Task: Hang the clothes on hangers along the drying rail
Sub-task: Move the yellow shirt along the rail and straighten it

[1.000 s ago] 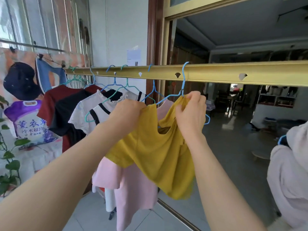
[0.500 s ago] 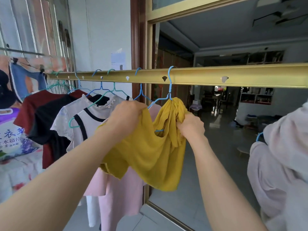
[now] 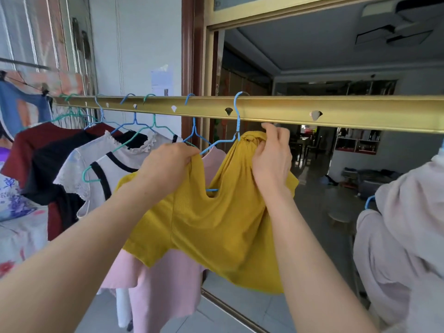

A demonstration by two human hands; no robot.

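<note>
A gold drying rail [image 3: 276, 109] crosses the view at head height. A blue wire hanger [image 3: 237, 121] is hooked over it, and a mustard-yellow top [image 3: 216, 227] is bunched over that hanger. My left hand [image 3: 165, 167] grips the top's left shoulder where it meets the hanger's left arm. My right hand [image 3: 271, 155] pinches the bunched neck fabric just under the hook. The hanger's right arm is hidden under the cloth.
To the left, several hung garments crowd the rail: a pink top [image 3: 156, 284], a white top with black trim [image 3: 103, 174], a lace-edged white top [image 3: 79, 162], dark red and black shirts [image 3: 31, 150]. A pale garment [image 3: 403, 236] hangs at right. A doorway opens behind.
My right hand rose from below the bunched fabric up to the hanger's neck. The yellow top has spread wider over the hanger. My left hand keeps its hold on the left shoulder.
</note>
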